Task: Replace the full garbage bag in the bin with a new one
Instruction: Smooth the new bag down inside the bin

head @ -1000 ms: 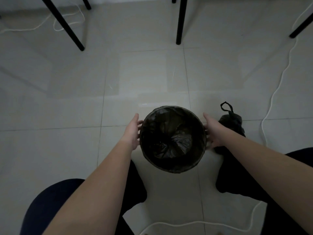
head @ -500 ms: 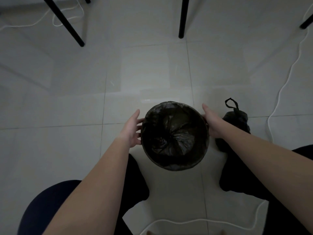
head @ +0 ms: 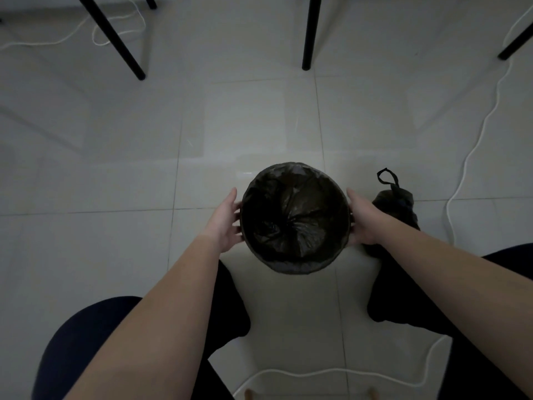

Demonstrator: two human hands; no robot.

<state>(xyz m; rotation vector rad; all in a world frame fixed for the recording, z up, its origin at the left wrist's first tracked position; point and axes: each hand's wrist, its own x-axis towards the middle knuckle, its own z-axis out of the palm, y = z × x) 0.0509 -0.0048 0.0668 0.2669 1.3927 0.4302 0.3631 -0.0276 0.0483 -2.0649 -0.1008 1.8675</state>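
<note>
Both hands have closed in a little on the bin [head: 294, 268] since half a second ago, when the left hand's fingers stood just off its wall. Now the left hand [head: 225, 223] grasps that side, fingers curved against it and thumb pointing forward. On the opposite side the right hand [head: 364, 220] lies flat against the wall, thumb straight along the rim; its fingers are hidden below the rim, so I cannot tell whether it grips. Directly between the two hands the bin stands upright on the tiled floor [head: 115, 255], long axis vertical, mouth facing up at the camera. A black liner [head: 294, 220] is folded over its rim, its creases gathering at the bottom. Just beyond the right hand, on its outer side, sits the full bag [head: 401, 203], tied loop pointing away from the person. A white cable [head: 473, 151] runs further out from that hand, and black furniture legs [head: 115, 39] stand well ahead of both hands
</note>
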